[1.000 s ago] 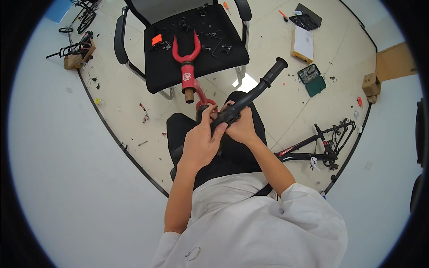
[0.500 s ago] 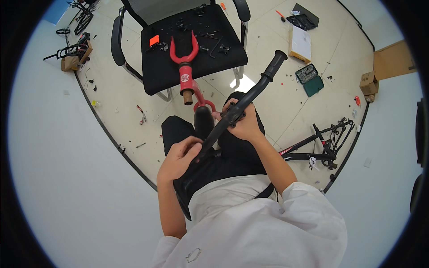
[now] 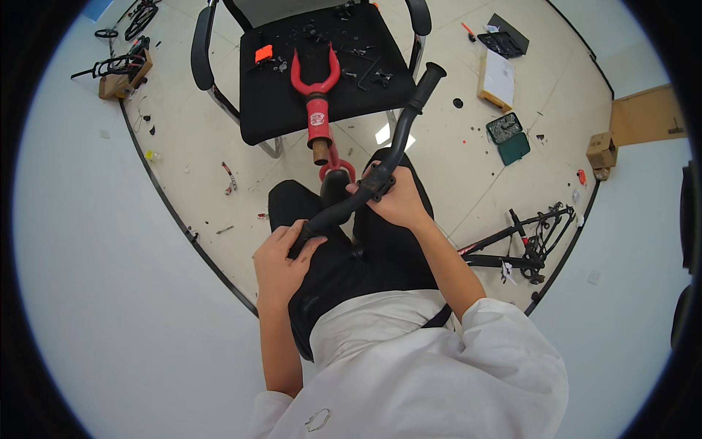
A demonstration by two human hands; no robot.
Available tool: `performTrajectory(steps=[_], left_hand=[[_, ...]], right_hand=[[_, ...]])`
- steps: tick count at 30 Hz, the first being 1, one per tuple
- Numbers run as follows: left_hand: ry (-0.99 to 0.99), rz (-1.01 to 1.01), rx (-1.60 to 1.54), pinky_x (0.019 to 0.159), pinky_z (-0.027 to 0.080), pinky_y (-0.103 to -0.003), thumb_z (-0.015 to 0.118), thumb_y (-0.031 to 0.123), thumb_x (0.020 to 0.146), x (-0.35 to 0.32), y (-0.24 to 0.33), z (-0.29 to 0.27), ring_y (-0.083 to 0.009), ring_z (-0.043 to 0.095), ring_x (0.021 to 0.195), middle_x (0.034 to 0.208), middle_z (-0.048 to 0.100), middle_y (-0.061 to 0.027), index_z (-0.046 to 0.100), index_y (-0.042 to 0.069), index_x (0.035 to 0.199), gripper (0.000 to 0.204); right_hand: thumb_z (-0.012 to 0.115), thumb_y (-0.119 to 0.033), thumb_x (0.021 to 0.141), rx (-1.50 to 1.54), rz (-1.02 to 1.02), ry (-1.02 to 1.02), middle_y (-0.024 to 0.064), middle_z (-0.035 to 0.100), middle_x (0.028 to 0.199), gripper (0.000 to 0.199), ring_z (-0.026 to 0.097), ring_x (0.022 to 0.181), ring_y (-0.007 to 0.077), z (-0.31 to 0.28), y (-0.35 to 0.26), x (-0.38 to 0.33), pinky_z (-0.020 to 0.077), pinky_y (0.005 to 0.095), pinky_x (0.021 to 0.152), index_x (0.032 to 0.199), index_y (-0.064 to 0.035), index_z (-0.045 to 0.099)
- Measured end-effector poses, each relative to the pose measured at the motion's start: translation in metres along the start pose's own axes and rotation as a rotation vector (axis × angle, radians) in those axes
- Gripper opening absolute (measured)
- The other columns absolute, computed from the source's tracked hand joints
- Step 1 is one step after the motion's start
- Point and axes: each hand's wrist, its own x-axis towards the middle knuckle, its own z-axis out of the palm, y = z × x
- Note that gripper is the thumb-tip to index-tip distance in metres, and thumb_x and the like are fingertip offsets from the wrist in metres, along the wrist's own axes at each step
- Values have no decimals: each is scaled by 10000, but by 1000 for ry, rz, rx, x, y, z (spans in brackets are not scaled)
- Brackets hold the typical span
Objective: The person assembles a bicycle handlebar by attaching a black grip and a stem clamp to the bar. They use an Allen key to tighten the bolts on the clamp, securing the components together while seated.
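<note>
A black bicycle handlebar (image 3: pixel 398 142) slants across my lap, its far grip end up toward the chair. My left hand (image 3: pixel 283 256) is closed around the near grip end. At the middle of the bar, my right hand (image 3: pixel 401 197) grips it beside the black stem clamp (image 3: pixel 379 186); its fingers are partly hidden under the bar. Beyond my hands a red bicycle fork (image 3: pixel 317 117) rests on the chair's front edge, prongs pointing away. Between my knees stands a black saddle (image 3: pixel 336 194), with a red frame part (image 3: pixel 335 162) behind it.
The black chair (image 3: pixel 267 110) carries loose bolts, an orange piece (image 3: pixel 264 53) and a hex key (image 3: pixel 368 75). On the right floor lie a black bike frame (image 3: pixel 537 249), a green case (image 3: pixel 513 148) and a white-topped box (image 3: pixel 496 79). A cardboard box (image 3: pixel 602 151) sits by the right wall.
The handlebar has turned, its far end swinging up and left. My left hand has gone from resting beside the near end to wrapping around it. The view has shifted slightly.
</note>
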Motion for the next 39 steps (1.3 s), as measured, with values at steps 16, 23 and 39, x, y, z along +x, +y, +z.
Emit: performTrajectory(steps=[16, 23, 39], left_hand=[[-37, -66, -60, 591, 462, -285, 858, 165, 697, -3, 2, 1, -185, 583, 620, 740, 633, -97, 714, -11, 1019, 395], [-96, -7, -107, 617, 495, -292, 853, 216, 704, 8, -1, 7, -219, 641, 688, 813, 666, -87, 722, 23, 1012, 386], [-104, 212, -216, 770, 512, -350, 697, 247, 856, 220, 35, 160, -283, 649, 851, 954, 653, -177, 666, -2, 1051, 318]], right_hand=[[793, -69, 710, 80, 2, -112, 1, 552, 745, 259, 503, 659, 76, -8, 15, -4, 409, 225, 626, 849, -33, 577], [806, -27, 712, 206, 53, 18, -3, 563, 737, 272, 537, 692, 85, -9, 28, -8, 455, 253, 669, 857, -26, 576], [820, -68, 729, 129, -31, 223, 25, 536, 710, 280, 526, 631, 120, -64, 27, -48, 415, 268, 594, 803, -55, 550]])
